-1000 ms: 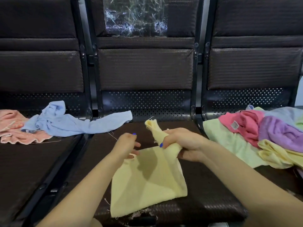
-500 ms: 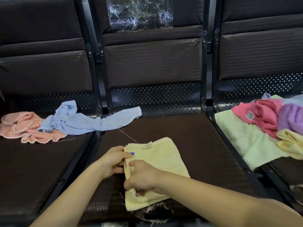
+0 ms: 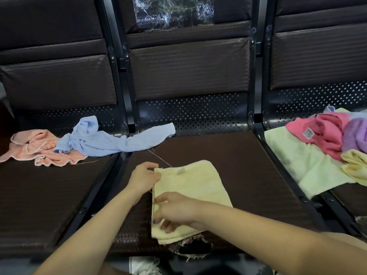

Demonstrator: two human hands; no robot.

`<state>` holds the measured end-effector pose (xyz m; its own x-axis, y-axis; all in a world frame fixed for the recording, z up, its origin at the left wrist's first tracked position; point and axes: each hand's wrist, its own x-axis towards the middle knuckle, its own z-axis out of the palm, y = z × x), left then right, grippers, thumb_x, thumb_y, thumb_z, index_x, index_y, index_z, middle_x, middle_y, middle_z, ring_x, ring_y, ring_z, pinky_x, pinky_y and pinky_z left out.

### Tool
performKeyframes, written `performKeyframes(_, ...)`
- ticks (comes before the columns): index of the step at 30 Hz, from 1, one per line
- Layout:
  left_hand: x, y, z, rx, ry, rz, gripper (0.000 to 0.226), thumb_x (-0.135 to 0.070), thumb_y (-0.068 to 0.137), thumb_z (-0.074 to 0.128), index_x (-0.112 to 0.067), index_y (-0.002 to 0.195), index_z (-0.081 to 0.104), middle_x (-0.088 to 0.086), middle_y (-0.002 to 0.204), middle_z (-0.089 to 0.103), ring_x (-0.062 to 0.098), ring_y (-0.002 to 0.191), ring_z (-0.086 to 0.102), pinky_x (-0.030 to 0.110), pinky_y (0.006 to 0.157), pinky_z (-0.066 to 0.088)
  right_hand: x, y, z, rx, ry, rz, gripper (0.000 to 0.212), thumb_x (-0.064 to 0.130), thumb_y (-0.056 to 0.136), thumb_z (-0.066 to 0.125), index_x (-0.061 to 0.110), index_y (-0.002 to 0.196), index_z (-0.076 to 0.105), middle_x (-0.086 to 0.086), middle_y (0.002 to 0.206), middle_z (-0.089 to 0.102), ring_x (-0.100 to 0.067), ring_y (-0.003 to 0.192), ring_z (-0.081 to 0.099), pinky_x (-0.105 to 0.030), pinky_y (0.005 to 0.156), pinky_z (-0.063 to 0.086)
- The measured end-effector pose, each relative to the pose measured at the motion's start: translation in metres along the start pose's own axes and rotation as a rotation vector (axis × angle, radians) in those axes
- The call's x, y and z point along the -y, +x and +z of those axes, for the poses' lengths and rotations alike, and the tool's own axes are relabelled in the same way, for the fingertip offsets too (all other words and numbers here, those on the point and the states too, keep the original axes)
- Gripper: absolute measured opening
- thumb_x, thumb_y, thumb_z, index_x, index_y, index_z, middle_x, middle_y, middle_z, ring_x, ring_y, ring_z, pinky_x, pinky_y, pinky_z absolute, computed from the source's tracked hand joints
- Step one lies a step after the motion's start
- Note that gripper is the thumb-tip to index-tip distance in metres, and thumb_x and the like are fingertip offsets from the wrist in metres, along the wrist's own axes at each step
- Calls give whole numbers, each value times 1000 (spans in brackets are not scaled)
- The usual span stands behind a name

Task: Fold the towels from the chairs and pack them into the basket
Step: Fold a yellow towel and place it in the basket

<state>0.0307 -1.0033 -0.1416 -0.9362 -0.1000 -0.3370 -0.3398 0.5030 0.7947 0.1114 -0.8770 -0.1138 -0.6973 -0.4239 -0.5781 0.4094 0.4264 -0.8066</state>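
A pale yellow towel (image 3: 190,193) lies folded on the middle chair seat (image 3: 228,155). My left hand (image 3: 144,178) pinches its upper left corner. My right hand (image 3: 176,211) reaches across from the right and grips the towel's lower left edge with curled fingers. A crumpled light blue towel (image 3: 111,139) stretches from the left seat onto the middle seat's far left. A peach towel (image 3: 33,147) lies bunched behind it on the left seat. No basket is in view.
On the right seat sits a heap of towels: pale green (image 3: 301,165), pink (image 3: 323,132), purple (image 3: 355,135) and yellow (image 3: 355,165). The middle seat's front edge (image 3: 190,247) is torn and frayed. Crinkled clear plastic (image 3: 172,12) covers the middle backrest.
The yellow towel, held up loosely a second ago, now lies folded on the seat. Both hands have moved to its left edge, the left to the top corner, the right lower down.
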Motion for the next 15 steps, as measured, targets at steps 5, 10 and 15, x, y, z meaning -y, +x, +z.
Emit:
performKeyframes(5,-1,-2,-5,32,109,-29,36,-11,93,47,-10,129,52,9,107,61,19,79,60,28,61,52,4,-1,-62,-205,-234,8,25,12,87,50,5,108,63,-13,97,66,-21,67,54,-30,56,47)
performKeyframes(10,4,-17,-11,264,37,-257,28,-15,93,55,5,112,57,17,86,66,26,59,66,34,59,59,-15,-1,-118,-407,-482,166,23,21,93,47,1,99,55,-10,80,60,-22,66,57,-29,54,48)
performKeyframes(15,3,-36,-11,411,194,-315,26,-21,93,60,4,90,66,13,69,68,21,56,65,31,57,57,-29,-6,-125,-266,-454,388,45,51,94,47,8,108,44,-11,101,60,-21,72,59,-27,53,49)
